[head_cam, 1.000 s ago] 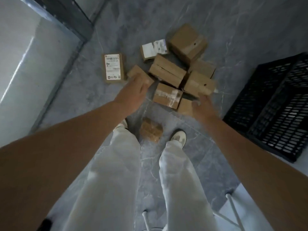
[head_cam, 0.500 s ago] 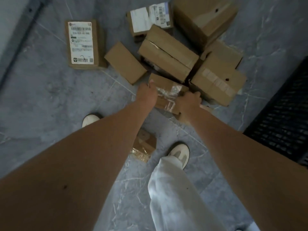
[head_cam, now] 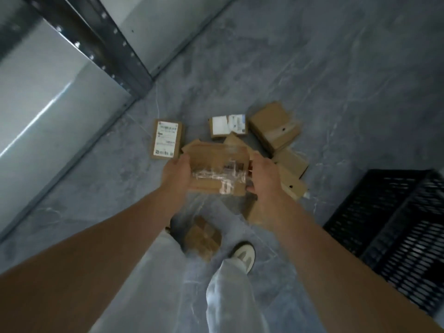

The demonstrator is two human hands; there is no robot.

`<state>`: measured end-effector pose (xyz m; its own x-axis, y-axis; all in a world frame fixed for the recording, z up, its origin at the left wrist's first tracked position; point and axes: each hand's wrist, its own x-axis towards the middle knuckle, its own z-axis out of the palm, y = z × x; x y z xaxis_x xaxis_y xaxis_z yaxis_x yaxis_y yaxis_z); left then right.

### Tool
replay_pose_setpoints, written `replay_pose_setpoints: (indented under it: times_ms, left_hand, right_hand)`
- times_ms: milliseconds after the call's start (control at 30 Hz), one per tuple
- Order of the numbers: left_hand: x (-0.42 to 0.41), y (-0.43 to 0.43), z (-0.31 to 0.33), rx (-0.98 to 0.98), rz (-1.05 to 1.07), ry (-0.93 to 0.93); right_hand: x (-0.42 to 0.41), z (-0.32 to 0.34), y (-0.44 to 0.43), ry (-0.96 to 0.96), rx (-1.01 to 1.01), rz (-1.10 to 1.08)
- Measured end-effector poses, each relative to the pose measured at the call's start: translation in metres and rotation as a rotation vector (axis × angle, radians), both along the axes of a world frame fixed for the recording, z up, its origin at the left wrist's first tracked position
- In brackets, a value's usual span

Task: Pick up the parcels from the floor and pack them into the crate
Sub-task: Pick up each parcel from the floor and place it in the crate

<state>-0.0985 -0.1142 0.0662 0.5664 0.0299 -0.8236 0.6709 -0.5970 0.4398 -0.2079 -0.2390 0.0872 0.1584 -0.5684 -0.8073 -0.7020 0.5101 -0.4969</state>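
So right now both hands are clamped on one taped cardboard parcel (head_cam: 217, 169), left hand (head_cam: 176, 175) on its 9 o'clock end and right hand (head_cam: 265, 179) on its 3 o'clock end, fingers (head_cam: 251, 188) curled under the edges. It looks lifted clear of the pile, though the frame is blurry so I can't say how high.

The black slatted crate (head_cam: 394, 227) sits on the floor off at 4 o'clock, well apart from the parcel. From this angle I can't tell whether anything is in it yet.

Tips for this step, just my take: keep both palms squeezing the ends evenly, because the shiny tape across the top looks slick and the cardboard seems a bit crumpled. Swing it toward 4 o'clock low and level, then set it flat against a crate wall so later boxes stack tight.

Watch the feet: a small brown box (head_cam: 203, 236) lies right between the shoes, easy to trip on while turning.

Plenty left on the grey floor (head_cam: 336, 80), like the labelled flat parcel (head_cam: 165, 140) at 10 o'clock and the big box (head_cam: 274, 126) at 1 o'clock.
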Motion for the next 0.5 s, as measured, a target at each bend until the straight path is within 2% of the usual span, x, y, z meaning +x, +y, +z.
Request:
replay_pose_setpoints:
  times_ms: [67,133,233,500]
  left_hand:
    - [0.032,-0.010,0.061,-0.159,0.087,0.006]
    - [0.063,-0.019,0.136,-0.308,0.055,0.009]
    - [0.097,-0.020,0.257,-0.446,-0.017,-0.110]
    - [0.131,-0.001,0.527,-0.753,-0.184,-0.397]
  right_hand:
    - [0.022,0.059,-0.013,-0.052,-0.101,-0.068]
    - [0.041,0.128,-0.025,-0.114,-0.160,-0.101]
    - [0.065,0.242,-0.033,-0.244,-0.166,-0.148]
    - [0.083,0.509,-0.041,-0.609,-0.377,0.036]
